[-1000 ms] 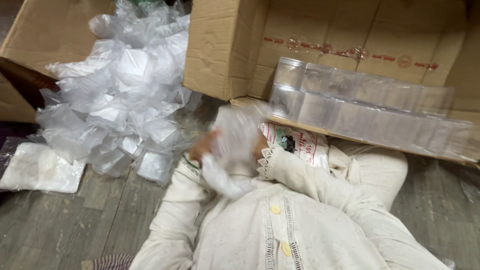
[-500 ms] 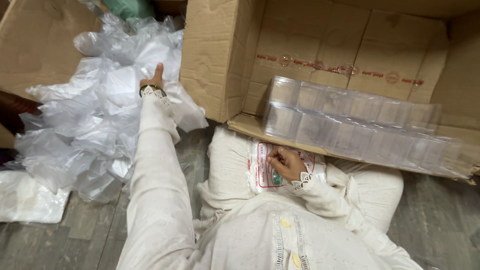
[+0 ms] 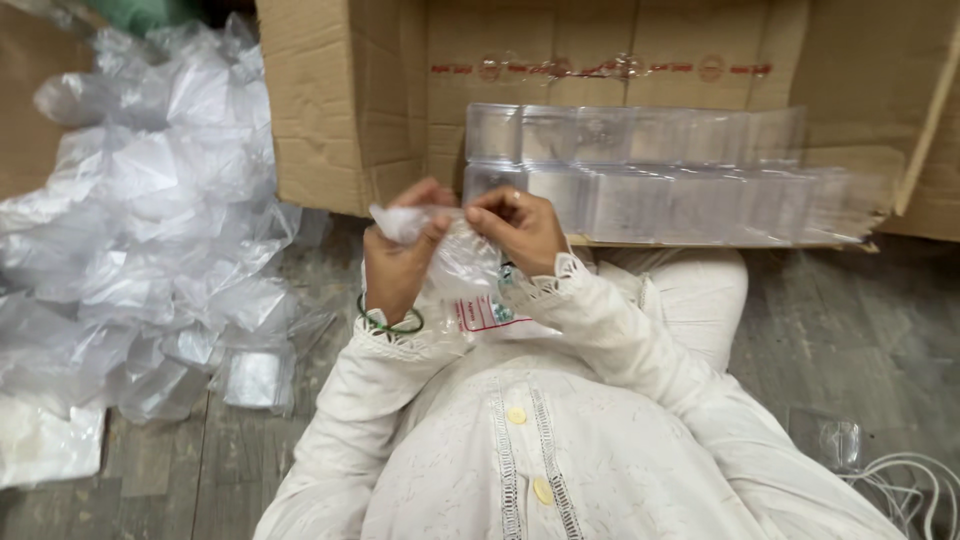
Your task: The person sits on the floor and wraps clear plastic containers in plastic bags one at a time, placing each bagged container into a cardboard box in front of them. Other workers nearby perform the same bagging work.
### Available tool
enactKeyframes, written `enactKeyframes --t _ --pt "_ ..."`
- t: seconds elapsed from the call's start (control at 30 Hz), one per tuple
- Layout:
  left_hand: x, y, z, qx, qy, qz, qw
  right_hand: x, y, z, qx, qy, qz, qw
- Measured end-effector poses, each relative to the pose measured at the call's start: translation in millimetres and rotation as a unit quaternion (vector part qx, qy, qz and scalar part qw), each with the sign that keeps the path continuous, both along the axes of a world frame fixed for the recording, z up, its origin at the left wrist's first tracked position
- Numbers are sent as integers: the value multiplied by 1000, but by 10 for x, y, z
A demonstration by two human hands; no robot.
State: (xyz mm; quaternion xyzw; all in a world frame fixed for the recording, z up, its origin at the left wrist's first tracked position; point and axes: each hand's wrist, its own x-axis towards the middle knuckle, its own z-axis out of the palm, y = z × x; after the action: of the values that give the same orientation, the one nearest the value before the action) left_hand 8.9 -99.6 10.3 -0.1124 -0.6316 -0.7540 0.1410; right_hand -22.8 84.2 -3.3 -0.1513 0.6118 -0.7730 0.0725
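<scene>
A small clear plastic bag [image 3: 455, 262] is up in front of the chest, pinched at its top edge between both hands, hanging down over the lap. The left hand [image 3: 400, 255] is closed on the bunched left corner, fingers curled in, a green bangle [image 3: 390, 322] at its wrist. The right hand [image 3: 520, 225] grips the other side of the rim with thumb and fingertips, knuckles up, wrist bent toward the body. Both forearms angle in from white sleeves, elbows tucked. Risk here, as I judge it: the film is thin and slick, so a hard pull apart could tear the rim, or 1 pinch could slip and drop the bag onto the lap. Beyond the hands, 2 rows of clear plastic boxes [image 3: 650, 170] sit on the flap of an open cardboard carton [image 3: 340, 90]. To the left, a big heap of empty clear bags [image 3: 150, 220] spreads over the wooden floor [image 3: 880, 330].
</scene>
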Motion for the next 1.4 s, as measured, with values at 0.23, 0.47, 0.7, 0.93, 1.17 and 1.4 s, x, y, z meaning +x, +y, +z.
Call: enactKeyframes --t 0.23,0.47,0.7,0.93,1.17,1.4 --pt "80 331 -415 -24 -111 -94 989 430 518 -272 1 80 -77 994" --pt "180 712 -810 -28 -152 -209 966 678 647 -692 -170 -223 -59 958" --pt "-1 236 -747 189 -295 -463 814 587 1707 -774 -40 -112 0 993" --pt "-1329 1477 -1026 -157 -155 -205 954 -177 1989 -470 546 287 -388 685" --pt "-1455 1816 -1611 -73 -83 -104 988 -248 1906 -766 411 225 -419 778" --pt "-546 445 -1524 37 -218 -107 969 309 963 -1478 45 -64 -244 967"
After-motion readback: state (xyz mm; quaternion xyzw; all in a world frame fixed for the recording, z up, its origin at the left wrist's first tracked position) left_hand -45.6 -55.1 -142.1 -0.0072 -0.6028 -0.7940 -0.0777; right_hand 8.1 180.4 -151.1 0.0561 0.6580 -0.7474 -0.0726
